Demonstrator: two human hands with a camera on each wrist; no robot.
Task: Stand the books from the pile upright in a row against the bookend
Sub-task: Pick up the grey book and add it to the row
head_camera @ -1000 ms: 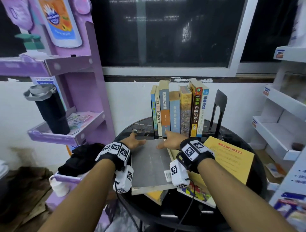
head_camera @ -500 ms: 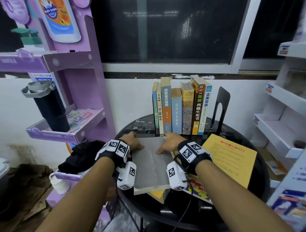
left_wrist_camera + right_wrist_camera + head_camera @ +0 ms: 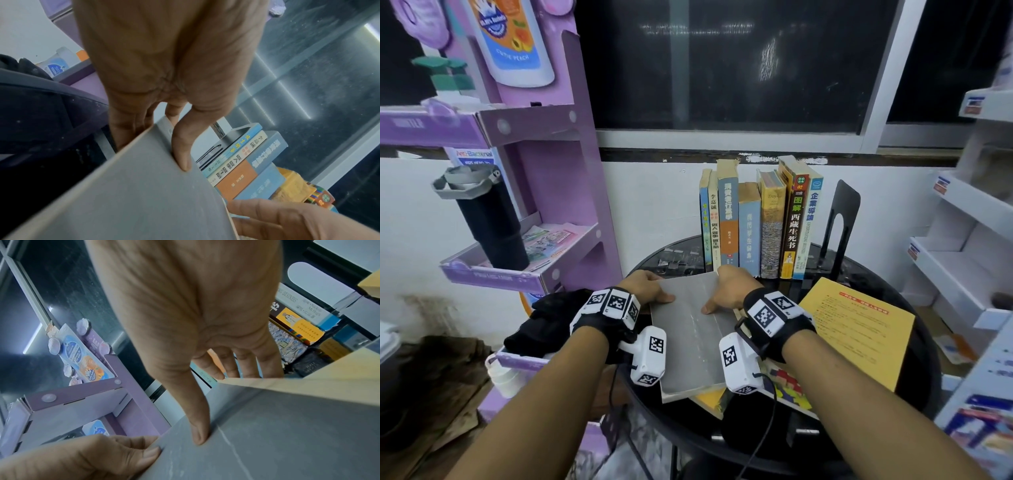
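Gripping the grey book (image 3: 690,334) at its far corners: left hand (image 3: 645,286) with thumb on the cover and fingers curled under the left edge, right hand (image 3: 729,289) likewise at the right edge. Lying flat atop the pile (image 3: 784,387) on the round black table (image 3: 914,370), far end just before the row of upright books (image 3: 760,222). Row leaning toward the black bookend (image 3: 840,219) at its right. Beside the pile, on the right, a yellow sheet (image 3: 859,329). Crowding the left: purple display rack (image 3: 558,192) with a black flask (image 3: 486,219), and a black cloth (image 3: 548,318) near the left wrist.
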